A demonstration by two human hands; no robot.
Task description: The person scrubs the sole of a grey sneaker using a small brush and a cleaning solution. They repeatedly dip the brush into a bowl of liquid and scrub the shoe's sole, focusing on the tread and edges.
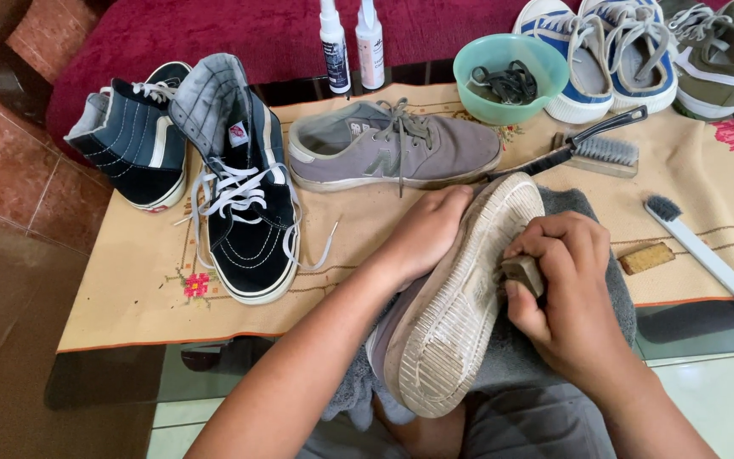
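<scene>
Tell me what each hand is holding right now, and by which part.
The left hand grips the grey shoe, sole up, by its side near the toe. The right hand pinches a small grey-brown block by its end, pressed against the sole's edge.

Two small white spray bottles (352, 42) are standing side by side at the far edge of the surface (129, 297), each wearing a label: dark on the left one, pale on the right. A small red-and-white tag (238, 133) is showing on the black high-top shoe (244, 204).
</scene>
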